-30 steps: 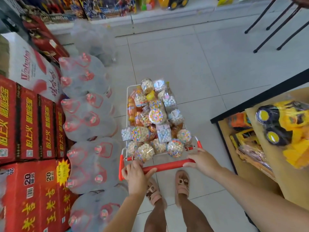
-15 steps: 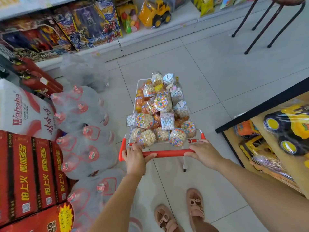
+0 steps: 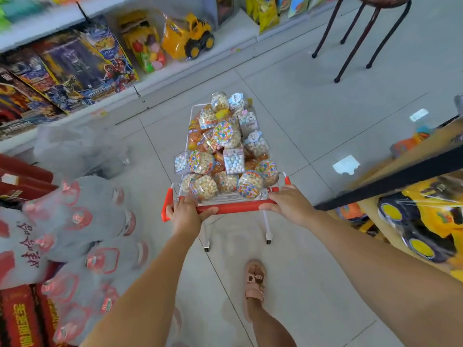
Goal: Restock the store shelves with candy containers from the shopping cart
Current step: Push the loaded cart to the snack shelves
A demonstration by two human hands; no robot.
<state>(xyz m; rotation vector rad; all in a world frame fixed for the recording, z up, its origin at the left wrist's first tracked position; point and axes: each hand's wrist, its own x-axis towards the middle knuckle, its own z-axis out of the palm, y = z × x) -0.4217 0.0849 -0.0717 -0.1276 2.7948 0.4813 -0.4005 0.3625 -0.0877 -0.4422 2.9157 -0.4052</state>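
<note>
Where two bare forearms reach forward above a foot in a pink strapped sandal [image 3: 255, 284], the left hand [image 3: 186, 212] wraps its grip round the left end of the red plastic handlebar [image 3: 235, 207], with the thumb lying along the bar. The right hand [image 3: 288, 205] closes its grip over the right end, fingers folded across the top.

Just beyond the grip sits the small white wire shopping cart [image 3: 268, 229] on the pale grey tiled floor [image 3: 313, 259]. Its basket is heaped above the rim with clear plastic candy containers [image 3: 226, 156] — round jars with multicoloured lids and square boxes of pale blue and white balls.

Left of the grip lie blurred shrink-wrapped packs of red-capped water bottles [image 3: 82, 221], with red printed cartons [image 3: 17, 316] nearer the camera. Right of the grip a wrapped yellow toy truck with black wheels [image 3: 426, 221] lies below a dark-edged wooden shelf [image 3: 388, 181].

Far beyond the grip, a low white store shelf [image 3: 225, 46] carries dark boxed toy figures [image 3: 75, 66] and a bagged yellow toy digger [image 3: 188, 37] — and to the far right stands a stool on thin dark metal legs [image 3: 363, 33].
</note>
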